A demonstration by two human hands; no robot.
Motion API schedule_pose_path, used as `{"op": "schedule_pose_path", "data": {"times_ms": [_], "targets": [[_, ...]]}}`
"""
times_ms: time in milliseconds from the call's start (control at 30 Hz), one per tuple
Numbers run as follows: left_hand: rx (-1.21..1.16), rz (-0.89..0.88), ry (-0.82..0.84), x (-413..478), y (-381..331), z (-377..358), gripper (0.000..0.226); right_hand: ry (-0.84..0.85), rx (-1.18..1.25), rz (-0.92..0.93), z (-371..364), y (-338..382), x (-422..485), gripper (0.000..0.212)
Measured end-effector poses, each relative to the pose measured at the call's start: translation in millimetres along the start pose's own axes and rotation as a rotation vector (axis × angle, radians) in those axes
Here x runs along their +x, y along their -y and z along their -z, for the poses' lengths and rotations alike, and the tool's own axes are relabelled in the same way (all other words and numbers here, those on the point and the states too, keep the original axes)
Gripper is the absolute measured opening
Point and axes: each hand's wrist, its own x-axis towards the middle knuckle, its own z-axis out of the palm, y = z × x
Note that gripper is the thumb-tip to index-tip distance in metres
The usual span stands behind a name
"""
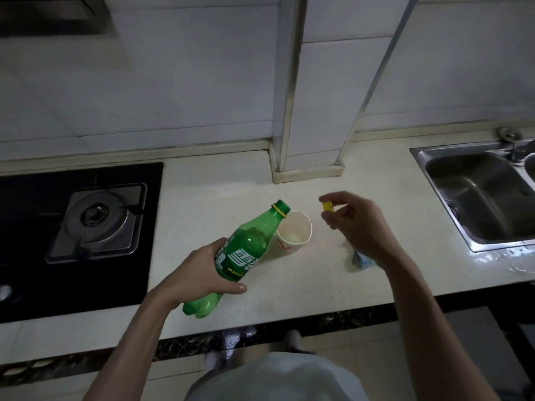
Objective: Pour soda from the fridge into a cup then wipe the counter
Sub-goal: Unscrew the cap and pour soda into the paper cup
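On the pale counter [231,183], between the hob [81,227] and the sink [474,198], the left hand [202,273] grips the green soda bottle [246,250] around its label. The bottle is tilted, its open mouth just beside the rim of the paper cup [295,235]. The right hand [359,224] pinches the yellow cap [328,206] above a blue cloth [359,260]. Step in hand: pouring. The next move likely calls for raising the base slowly, with the mouth over the cup opening.
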Motion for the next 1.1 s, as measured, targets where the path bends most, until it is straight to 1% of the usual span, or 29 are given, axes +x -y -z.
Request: {"op": "schedule_pose_path", "data": {"times_ms": [100,200,300,400,567,800,1100], "targets": [[0.054,0.012,-0.03,10.7,4.9,-7.8,0.064,0.026,-0.005,-0.08,-13.0,-23.3,-0.8,0.025],[0.119,0.019,-0.05,20.9,7.8,-13.1,0.068,0.052,-0.024,-0.103,-21.6,-40.4,-2.0,0.026],[0.185,0.032,-0.074,29.9,12.8,-16.2,0.068,0.036,-0.073,-0.133,-27.1,-55.0,-2.0,0.026],[0.214,0.039,-0.094,37.1,16.5,-18.9,0.065,0.027,-0.127,-0.136,-32.3,-67.8,-1.2,0.026],[0.3,0.029,-0.093,43.3,20.7,-21.3,0.059,0.053,-0.136,-0.14,-38.0,-81.1,-2.6,0.026],[0.466,0.053,-0.072,45.6,21.8,-22.4,0.066,0.091,-0.135,-0.128,-43.6,-86.4,-4.5,0.027],[0.564,0.083,-0.094,46.9,10.7,-16.4,0.069,0.105,-0.099,-0.13,-41.9,-92.0,-7.8,0.027]]}}
